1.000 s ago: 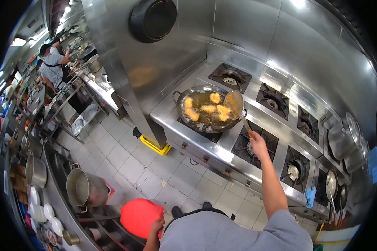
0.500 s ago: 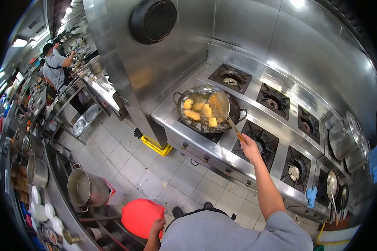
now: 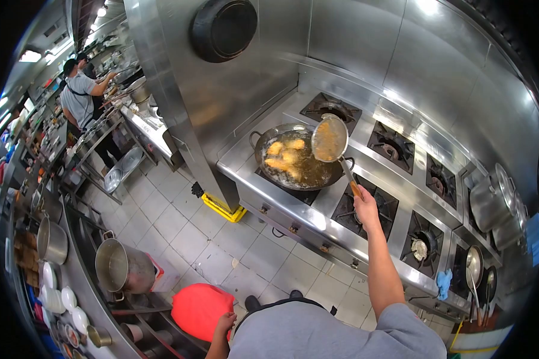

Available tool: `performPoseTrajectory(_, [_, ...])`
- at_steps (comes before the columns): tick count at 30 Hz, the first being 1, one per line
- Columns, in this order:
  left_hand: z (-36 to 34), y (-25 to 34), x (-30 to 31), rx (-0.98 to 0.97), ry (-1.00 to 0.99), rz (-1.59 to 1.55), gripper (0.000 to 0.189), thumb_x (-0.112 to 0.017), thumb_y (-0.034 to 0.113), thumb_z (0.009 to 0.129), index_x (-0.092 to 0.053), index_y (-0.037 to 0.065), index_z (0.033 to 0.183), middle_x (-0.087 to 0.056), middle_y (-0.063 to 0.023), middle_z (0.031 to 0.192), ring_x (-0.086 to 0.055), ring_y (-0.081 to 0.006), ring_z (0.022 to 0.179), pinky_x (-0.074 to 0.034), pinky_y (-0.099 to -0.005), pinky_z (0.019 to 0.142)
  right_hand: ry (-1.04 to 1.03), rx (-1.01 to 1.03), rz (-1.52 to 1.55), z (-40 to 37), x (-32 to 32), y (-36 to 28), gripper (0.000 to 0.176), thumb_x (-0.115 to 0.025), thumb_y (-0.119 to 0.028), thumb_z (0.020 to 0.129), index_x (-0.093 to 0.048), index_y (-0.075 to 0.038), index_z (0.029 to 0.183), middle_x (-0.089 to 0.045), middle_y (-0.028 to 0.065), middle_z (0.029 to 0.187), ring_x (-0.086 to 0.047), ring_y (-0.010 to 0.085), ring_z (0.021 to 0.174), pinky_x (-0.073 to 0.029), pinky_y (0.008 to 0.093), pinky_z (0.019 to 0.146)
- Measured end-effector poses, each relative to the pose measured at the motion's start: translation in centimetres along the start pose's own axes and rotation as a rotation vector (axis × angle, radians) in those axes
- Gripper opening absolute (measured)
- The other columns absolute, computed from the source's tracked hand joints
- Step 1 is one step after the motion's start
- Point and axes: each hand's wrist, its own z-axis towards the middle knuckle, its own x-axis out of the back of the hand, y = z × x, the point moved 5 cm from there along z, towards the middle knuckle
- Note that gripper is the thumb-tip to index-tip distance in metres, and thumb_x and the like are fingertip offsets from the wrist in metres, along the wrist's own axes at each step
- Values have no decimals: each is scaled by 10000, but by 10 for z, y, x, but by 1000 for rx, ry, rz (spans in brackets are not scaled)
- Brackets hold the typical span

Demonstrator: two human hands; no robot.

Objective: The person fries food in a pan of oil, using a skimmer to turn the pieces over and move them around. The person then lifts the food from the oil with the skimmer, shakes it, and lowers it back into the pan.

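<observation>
My right hand (image 3: 366,206) is wrapped round the wooden handle of a skimmer (image 3: 329,139). The skimmer's round head is raised and tilted over the right rim of a wok (image 3: 266,173) of bubbling oil. Golden fried pieces (image 3: 284,157) lie together toward the wok's left and middle, slightly blurred. Low by my waist is my left hand (image 3: 224,323), fingers curled, at the edge of a red object (image 3: 200,312). Whether that hand holds anything is hidden.
Several gas burners (image 3: 391,146) line the steel range right of the wok. Pots (image 3: 491,200) and long-handled pans stand at its far right. A large pot (image 3: 123,269) is at left. A person (image 3: 79,99) works in the background; a yellow object (image 3: 221,209) lies by the range.
The skimmer has risen up and to the right, from among the fried pieces to the wok's right rim. My right hand has shifted slightly right. My left hand has barely moved.
</observation>
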Motion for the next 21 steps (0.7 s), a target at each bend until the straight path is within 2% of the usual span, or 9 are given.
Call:
performPoseTrajectory(3, [-1, -3, -1, -15, 2, 11, 383, -580, 290, 858, -573, 31, 1140, -622, -56, 815, -544, -131, 573, -420, -272, 464, 80, 82, -170, 10, 17, 6, 460, -496, -89, 880, -432, -15, 1330, -636, 124, 986, -588, 176, 807, -456, 283, 740])
performPoseTrajectory(4, [-3, 0, -1, -15, 0, 13, 383, -580, 290, 858, -573, 31, 1140, -622, -56, 815, -544, -131, 573, -420, -272, 464, 128, 168, -272, 15, 22, 4, 449, -495, -104, 876, -440, 2, 1309, -601, 205, 1139, -602, 283, 1011, -449, 337, 861])
performPoseTrajectory(8, [-5, -1, -2, 22, -36, -5, 349, -572, 284, 861, -581, 38, 1108, -600, -40, 779, -530, -121, 558, -405, -261, 443, 142, 111, -424, 14, 31, -10, 452, -503, -121, 869, -447, 4, 1300, -555, 230, 1204, -538, 342, 1125, -414, 368, 939])
performPoseTrajectory(10, [-7, 4, -3, 16, -39, -27, 337, -570, 282, 861, -585, 39, 1095, -594, -36, 770, -527, -119, 555, -402, -257, 440, 128, 100, -434, 22, 30, -2, 454, -511, -134, 867, -451, 6, 1295, -564, 229, 1191, -540, 344, 1120, -412, 377, 945])
performPoseTrajectory(12, [-10, 11, -2, -5, -12, 42, 294, -566, 250, 892, -612, 14, 1061, -604, -36, 792, -555, -126, 655, -460, -269, 574, 104, 105, -414, 29, 26, 7, 452, -511, -130, 864, -456, 9, 1291, -561, 231, 1194, -545, 343, 1114, -417, 373, 937])
performPoseTrajectory(14, [-13, 17, -1, 1, -4, 45, 290, -560, 248, 894, -611, 16, 1061, -600, -33, 786, -543, -119, 638, -446, -263, 553, 80, 111, -393, 37, 18, 19, 450, -510, -127, 861, -460, 11, 1287, -559, 233, 1197, -549, 342, 1109, -422, 370, 928])
performPoseTrajectory(17, [-19, 22, 1, 11, -2, 33, 273, -551, 240, 896, -609, 20, 1048, -589, -22, 763, -520, -103, 605, -418, -247, 518, 37, 68, -312, 46, 4, 33, 447, -512, -102, 851, -469, 14, 1281, -628, 202, 1064, -622, 294, 938, -465, 348, 819])
performPoseTrajectory(20, [-17, 16, 2, 1, -14, 25, 291, -560, 255, 877, -603, 25, 1049, -588, -27, 757, -523, -112, 574, -414, -255, 483, -31, -7, -128, 41, -19, 28, 444, -520, -69, 840, -484, 19, 1273, -588, 78, 772, -528, 143, 647, -437, 290, 625])
performPoseTrajectory(21, [-14, 12, 2, -13, -17, 31, 323, -571, 277, 858, -598, 27, 1061, -594, -41, 766, -539, -129, 560, -426, -274, 461, -36, -4, -127, 38, -24, 22, 444, -520, -69, 840, -484, 19, 1273, -588, 78, 772, -528, 143, 647, -437, 290, 625])
